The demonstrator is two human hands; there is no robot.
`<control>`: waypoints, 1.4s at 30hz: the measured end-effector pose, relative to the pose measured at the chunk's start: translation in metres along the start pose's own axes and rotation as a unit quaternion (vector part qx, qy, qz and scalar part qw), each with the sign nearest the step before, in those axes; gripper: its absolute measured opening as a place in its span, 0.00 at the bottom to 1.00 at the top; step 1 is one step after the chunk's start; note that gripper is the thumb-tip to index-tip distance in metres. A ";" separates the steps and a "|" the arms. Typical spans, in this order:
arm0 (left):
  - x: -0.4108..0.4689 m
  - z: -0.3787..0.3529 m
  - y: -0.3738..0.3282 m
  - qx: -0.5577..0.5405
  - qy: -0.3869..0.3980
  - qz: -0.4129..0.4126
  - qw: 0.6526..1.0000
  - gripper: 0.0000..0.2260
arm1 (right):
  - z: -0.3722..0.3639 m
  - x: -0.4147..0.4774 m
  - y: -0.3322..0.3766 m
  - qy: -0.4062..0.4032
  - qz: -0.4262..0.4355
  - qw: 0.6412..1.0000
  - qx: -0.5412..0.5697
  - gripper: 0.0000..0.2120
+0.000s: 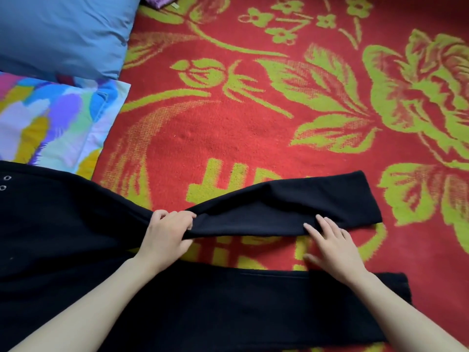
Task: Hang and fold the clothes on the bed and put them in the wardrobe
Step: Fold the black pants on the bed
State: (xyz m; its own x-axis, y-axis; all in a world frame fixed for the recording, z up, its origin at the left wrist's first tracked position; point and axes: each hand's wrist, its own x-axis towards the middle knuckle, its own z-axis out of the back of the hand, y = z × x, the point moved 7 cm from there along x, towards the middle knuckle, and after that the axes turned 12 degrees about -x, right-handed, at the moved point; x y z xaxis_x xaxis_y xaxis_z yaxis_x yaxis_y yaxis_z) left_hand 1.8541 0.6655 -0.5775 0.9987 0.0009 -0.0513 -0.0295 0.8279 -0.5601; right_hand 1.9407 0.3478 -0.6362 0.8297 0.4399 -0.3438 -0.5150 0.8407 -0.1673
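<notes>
A pair of black soft-fabric trousers (63, 237) lies spread on a red woven blanket with green flowers (253, 123), its two legs pointing right, apart from each other. The left hand (167, 235) grips a fold of the far leg (291, 199) near the crotch. The right hand (332, 247), fingers straight, touches that leg's near edge. A plain blue pillow (63, 31) and a multicoloured pillow (50, 118) lie at the left
</notes>
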 end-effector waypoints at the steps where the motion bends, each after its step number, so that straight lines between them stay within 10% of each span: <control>1: 0.003 0.004 -0.002 -0.043 0.006 0.004 0.999 0.11 | -0.003 0.000 0.001 0.029 -0.011 1.000 0.002 0.39; 7: 0.009 0.022 0.007 -0.266 0.094 0.135 0.950 0.09 | 0.001 0.013 -0.046 0.038 -0.186 0.980 0.057 0.17; 12: 0.008 0.024 0.014 -0.361 0.149 0.207 0.897 0.19 | 0.033 0.009 -0.095 0.025 -0.259 0.882 0.394 0.03; 16: 0.020 0.026 0.014 -0.400 0.141 0.214 0.880 0.18 | 0.059 0.002 -0.145 0.221 -0.249 0.853 0.402 0.08; 18: 0.034 0.029 0.022 -0.364 0.056 0.221 0.903 0.14 | 0.072 0.007 -0.169 0.259 -0.236 0.897 0.270 0.12; 21: 0.051 0.029 0.023 -0.107 -0.060 0.193 0.974 0.11 | 0.096 0.024 -0.188 0.077 -0.285 0.954 0.047 0.20; 24: 0.043 -0.005 0.026 0.033 0.012 0.215 0.976 0.29 | 0.082 0.019 -0.165 0.022 -0.313 0.949 -0.005 0.30; 28: -0.005 -0.062 0.042 0.157 0.169 0.199 0.953 0.33 | 0.005 0.001 -0.134 0.162 -0.325 0.926 0.101 0.32; 33: -0.047 -0.085 0.068 0.175 0.242 0.224 0.928 0.37 | -0.040 -0.016 -0.126 0.194 -0.379 0.873 0.237 0.33; 42: -0.036 -0.071 0.068 0.069 0.302 0.239 0.920 0.31 | -0.011 -0.026 -0.140 0.129 -0.481 0.859 0.119 0.19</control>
State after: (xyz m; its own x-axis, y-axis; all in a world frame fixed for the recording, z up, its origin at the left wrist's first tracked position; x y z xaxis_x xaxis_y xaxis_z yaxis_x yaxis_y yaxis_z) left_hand 1.8131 0.6818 -0.6727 0.6670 0.1052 -0.7376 -0.4118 0.8771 -0.2473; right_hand 1.9889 0.2154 -0.6142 0.7558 -0.5530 -0.3507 0.4656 0.8304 -0.3059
